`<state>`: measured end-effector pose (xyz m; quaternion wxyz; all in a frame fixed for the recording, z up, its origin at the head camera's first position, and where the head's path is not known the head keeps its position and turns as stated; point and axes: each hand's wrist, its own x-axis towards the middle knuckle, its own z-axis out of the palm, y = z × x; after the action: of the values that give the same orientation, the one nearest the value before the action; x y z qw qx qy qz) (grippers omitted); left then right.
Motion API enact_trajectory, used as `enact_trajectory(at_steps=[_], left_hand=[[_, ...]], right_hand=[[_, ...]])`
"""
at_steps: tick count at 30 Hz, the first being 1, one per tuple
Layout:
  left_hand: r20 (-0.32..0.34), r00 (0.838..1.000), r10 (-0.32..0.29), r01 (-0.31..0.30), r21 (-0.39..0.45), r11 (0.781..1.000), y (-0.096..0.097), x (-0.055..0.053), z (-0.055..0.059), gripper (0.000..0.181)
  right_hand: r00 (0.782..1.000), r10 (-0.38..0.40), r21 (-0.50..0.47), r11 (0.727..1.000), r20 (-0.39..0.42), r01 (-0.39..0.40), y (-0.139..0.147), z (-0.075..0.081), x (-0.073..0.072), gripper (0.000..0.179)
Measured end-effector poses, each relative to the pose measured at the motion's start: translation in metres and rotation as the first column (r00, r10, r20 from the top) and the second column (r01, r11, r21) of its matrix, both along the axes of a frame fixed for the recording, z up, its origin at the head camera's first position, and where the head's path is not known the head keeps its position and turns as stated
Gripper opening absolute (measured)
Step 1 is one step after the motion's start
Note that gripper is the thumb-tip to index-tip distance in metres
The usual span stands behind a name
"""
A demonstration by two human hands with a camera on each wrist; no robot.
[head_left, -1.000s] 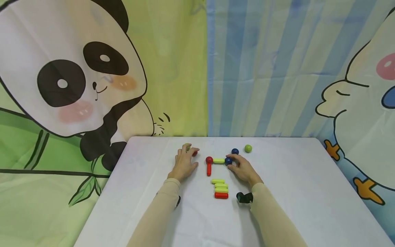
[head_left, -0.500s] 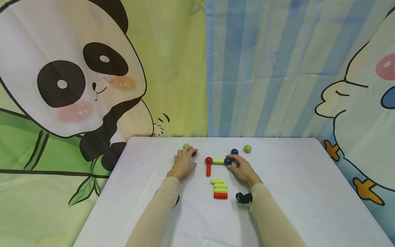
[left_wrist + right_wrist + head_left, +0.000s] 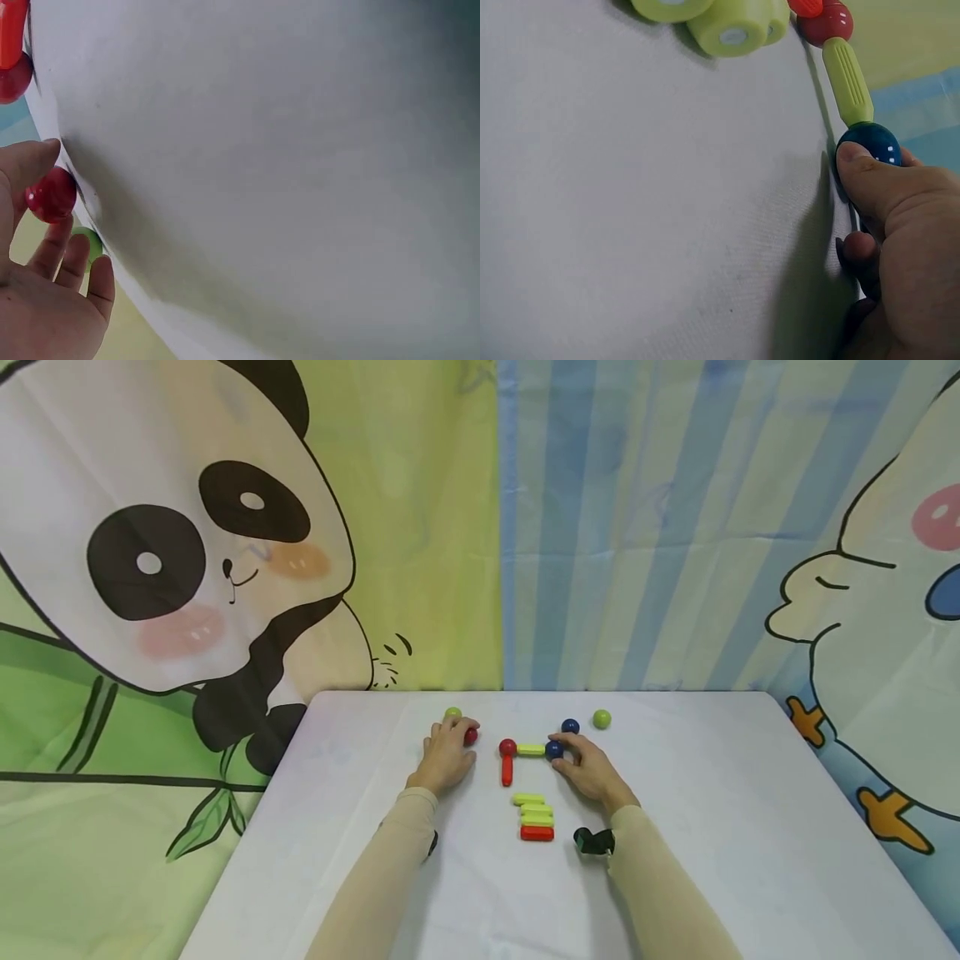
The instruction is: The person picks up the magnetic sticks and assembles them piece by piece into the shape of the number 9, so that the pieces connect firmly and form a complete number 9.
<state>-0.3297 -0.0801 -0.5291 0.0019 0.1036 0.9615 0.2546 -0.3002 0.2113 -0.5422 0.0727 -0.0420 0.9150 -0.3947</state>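
My left hand [image 3: 444, 758] curls its fingers round a loose red ball [image 3: 470, 737]; the left wrist view has this ball [image 3: 52, 195] between thumb and fingers. Just behind stands a green ball [image 3: 453, 713], partly hidden by the fingers. My right hand [image 3: 591, 770] pinches a dark blue ball [image 3: 553, 750] between thumb and finger. That ball touches the end of a yellow-green magnetic stick [image 3: 531, 750], whose other end meets a red ball [image 3: 507, 747]. From this red ball a red stick [image 3: 507, 771] points towards me, making a corner shape on the table.
Several yellow-green sticks [image 3: 536, 811] and one red stick [image 3: 537, 833] lie in a stack-like row nearer me. Behind the right hand are another blue ball [image 3: 571, 726] and a green ball [image 3: 602, 719]. The white table [image 3: 750, 827] ends at printed curtains [image 3: 585, 527].
The left fingers have drawn back slightly from the green ball, and the red ball by them has shifted a little towards me. My right hand keeps its hold on the blue ball.
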Motion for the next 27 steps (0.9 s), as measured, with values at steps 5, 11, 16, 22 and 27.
enact_trajectory(at_steps=[5,11,16,22,27], left_hand=[[0.013,1.0,-0.01,0.01,0.007,1.0,-0.003,0.004,-0.001,0.046],[-0.004,1.0,-0.019,0.019,-0.011,1.0,-0.009,0.009,0.0,0.04],[-0.016,0.999,-0.046,0.045,-0.052,0.998,-0.012,0.011,0.001,0.037],[0.021,0.998,-0.061,0.062,-0.05,0.997,-0.013,0.018,0.004,0.04],[0.054,0.997,-0.054,0.054,0.001,0.999,-0.013,0.025,0.009,0.042]], right_hand=[[1.0,-0.007,0.002,1.0,0.006,0.007,-0.002,-0.002,0.001,0.051],[1.0,0.02,0.013,1.0,-0.022,-0.02,-0.004,-0.001,0.0,0.06],[0.997,0.065,0.058,0.996,-0.048,-0.062,-0.002,0.004,-0.001,0.064],[0.986,0.14,0.091,0.987,-0.086,-0.132,-0.003,0.014,-0.004,0.065],[0.948,0.242,0.153,0.965,-0.207,-0.213,-0.013,0.028,-0.011,0.061]])
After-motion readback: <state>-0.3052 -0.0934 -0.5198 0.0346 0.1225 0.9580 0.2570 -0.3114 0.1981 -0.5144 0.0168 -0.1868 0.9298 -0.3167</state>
